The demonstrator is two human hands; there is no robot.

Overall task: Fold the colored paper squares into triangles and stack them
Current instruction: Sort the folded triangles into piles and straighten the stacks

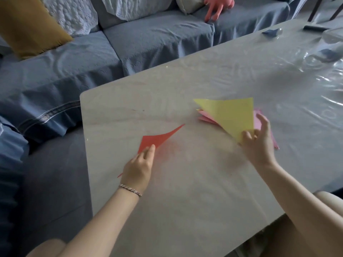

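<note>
Left hand [139, 169]: nearest, at the near left of the table [185, 191]; thumb and fingers pinch the red paper [157, 140], which is lifted off the surface and bowed, its long tip pointing far right.
Right hand [259, 145]: further right, pinching the near corner of the yellow triangle [232, 115]; the other fingers are spread loosely.
Yellow triangle: already folded, held tilted just over the stack [206, 117] at the middle right of the table.
Step in hand: probably adding the yellow triangle to the stack, with the red paper next in line.
Next move: lower the yellow triangle flat with its edges matching those below and let go; then, I judge, bring the red paper's corners together and crease it. Whether it is already folded I cannot tell.
Count: two hands, one red paper, one yellow triangle, one stack showing several pink layers and a yellow edge; exact number hidden.
</note>
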